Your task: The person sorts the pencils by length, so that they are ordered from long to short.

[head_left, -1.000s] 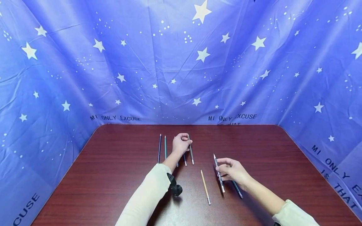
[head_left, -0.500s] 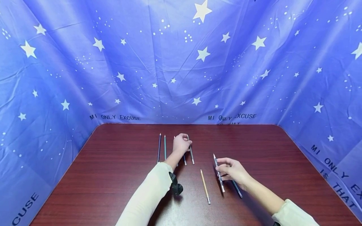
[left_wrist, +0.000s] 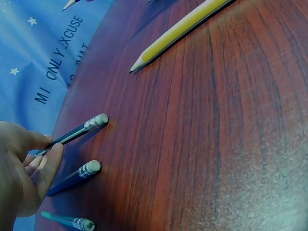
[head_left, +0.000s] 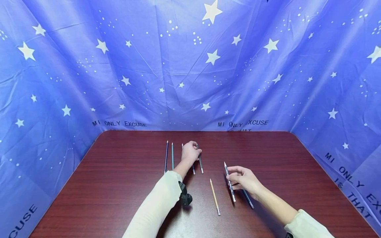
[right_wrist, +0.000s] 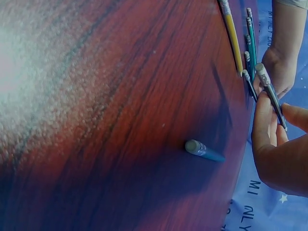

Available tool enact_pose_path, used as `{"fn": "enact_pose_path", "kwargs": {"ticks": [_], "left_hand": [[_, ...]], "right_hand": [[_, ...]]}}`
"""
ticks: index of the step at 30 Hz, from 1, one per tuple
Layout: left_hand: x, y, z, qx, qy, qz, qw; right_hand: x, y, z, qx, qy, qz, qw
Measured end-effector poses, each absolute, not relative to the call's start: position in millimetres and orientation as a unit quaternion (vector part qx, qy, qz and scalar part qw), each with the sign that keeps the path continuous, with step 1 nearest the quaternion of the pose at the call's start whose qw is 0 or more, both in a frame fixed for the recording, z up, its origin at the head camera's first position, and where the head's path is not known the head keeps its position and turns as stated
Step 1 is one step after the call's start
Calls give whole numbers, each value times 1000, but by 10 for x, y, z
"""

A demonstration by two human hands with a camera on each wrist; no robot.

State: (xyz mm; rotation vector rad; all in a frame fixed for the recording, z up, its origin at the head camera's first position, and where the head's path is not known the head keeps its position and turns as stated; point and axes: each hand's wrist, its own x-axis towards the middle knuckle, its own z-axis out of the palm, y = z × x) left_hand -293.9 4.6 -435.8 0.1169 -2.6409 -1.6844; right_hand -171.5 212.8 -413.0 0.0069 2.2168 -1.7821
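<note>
Far up the table, my left hand (head_left: 190, 153) pinches a dark pencil (head_left: 200, 162) by its pointed end; its white eraser points toward me. Thumb and fingers meet on that pencil (left_wrist: 72, 133) in the left wrist view. Close beside it lies a dark blue pencil (left_wrist: 74, 178), partly under the hand in the head view. My right hand (head_left: 245, 180) holds a dark patterned pencil (head_left: 230, 183) between thumb and fingers, point away from me. The right wrist view shows this pencil (right_wrist: 270, 91) raised off the table. Beneath the right hand lies another dark pencil (head_left: 248, 199), partly hidden.
A yellow pencil (head_left: 214, 197) lies between the hands. Left of my left arm are a purple-blue pencil (head_left: 166, 157) and a teal pencil (head_left: 172, 156), side by side. The brown table (head_left: 119, 185) ends at a blue starry curtain (head_left: 166, 66).
The left hand has shifted very slightly toward me, its fingers still on the pencil. My right hand keeps its pencil in nearly the same place. The head view has drifted a little.
</note>
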Motion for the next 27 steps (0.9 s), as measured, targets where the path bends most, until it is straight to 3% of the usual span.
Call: {"fn": "enact_pose_path", "kwargs": {"ticks": [18, 27], "left_hand": [[-2981, 62, -4462, 22, -856, -517, -4], [-2970, 97, -4413, 9, -917, -399, 7]], "right_hand": [[-1740, 2172, -4166, 2, 763, -629, 148], [-1756, 2171, -4150, 12, 769, -623, 142]]}}
